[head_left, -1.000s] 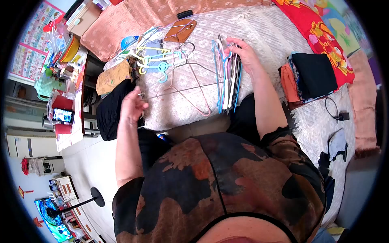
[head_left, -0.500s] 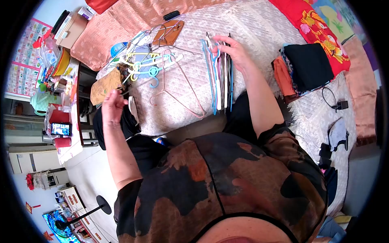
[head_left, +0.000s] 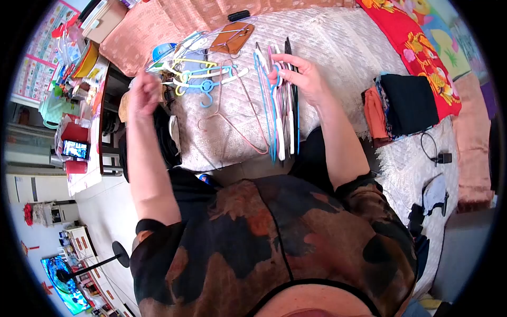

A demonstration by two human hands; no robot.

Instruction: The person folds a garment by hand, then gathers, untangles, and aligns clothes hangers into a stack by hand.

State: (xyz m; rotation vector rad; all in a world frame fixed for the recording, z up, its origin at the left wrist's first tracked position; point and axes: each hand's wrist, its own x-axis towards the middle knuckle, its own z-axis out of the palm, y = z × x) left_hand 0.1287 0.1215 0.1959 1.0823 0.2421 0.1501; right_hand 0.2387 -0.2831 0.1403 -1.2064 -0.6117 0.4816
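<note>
My right hand [head_left: 302, 80] has its thumb and fingers around the upper part of an upright bundle of clothes hangers [head_left: 281, 121], in white, blue, black and pink. My left hand [head_left: 143, 94], slightly blurred, is raised with curled fingers at the left end of a loose pile of hangers. I cannot make out whether anything is in it. The pile includes a yellow hanger [head_left: 193, 63] and a light blue hanger [head_left: 206, 86]. Between the pile and the bundle, a pink wire hanger [head_left: 240, 132] lies on the white quilted cover [head_left: 322, 31].
Folded clothes [head_left: 409, 103] are stacked to the right, beside a red patterned cloth [head_left: 422, 53]. A brown flat item [head_left: 232, 37] lies behind the pile. To the left stands a cluttered table [head_left: 87, 174] with a phone [head_left: 75, 149]. A charger with cable [head_left: 443, 158] lies at right.
My left hand has moved up and away from me, from beside the tan cloth to the left end of the hanger pile. My right hand stays at the bundle, which has tilted slightly.
</note>
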